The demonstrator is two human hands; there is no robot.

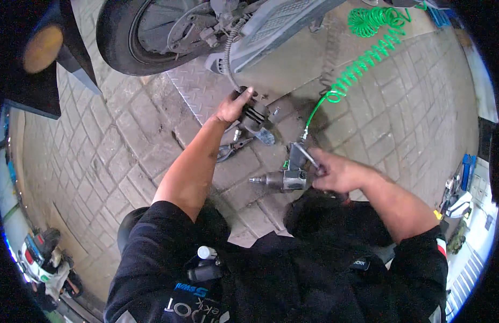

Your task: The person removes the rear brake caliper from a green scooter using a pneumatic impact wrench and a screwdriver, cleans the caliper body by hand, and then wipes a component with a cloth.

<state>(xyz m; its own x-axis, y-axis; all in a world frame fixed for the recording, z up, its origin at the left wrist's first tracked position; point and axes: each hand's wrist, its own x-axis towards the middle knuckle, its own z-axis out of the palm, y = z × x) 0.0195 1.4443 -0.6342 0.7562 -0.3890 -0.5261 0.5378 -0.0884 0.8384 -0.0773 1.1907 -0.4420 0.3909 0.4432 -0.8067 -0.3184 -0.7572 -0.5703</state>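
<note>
My left hand [234, 106] is closed around the top of a dark cylindrical part with bands [255, 116], thumb along its upper end. From that end a grey ribbed hose [228, 56] runs up to a motorcycle. My right hand [338, 171] grips a slim, bright metal-shafted tool [307, 155], pointing up and left; its kind is unclear because the hand covers its lower end. Just left of that hand, an air impact wrench [284, 180] with a socket on its nose lies on the floor. Pliers [234, 148] rest on the paving below the dark part.
A green coiled air hose [362, 67] stretches from the impact wrench toward the far right. The motorcycle's wheel [147, 37] stands at the far left, near a metal tread plate [187, 86]. Small metal pieces [276, 112] lie by the dark part. More tools [458, 196] are at the right edge.
</note>
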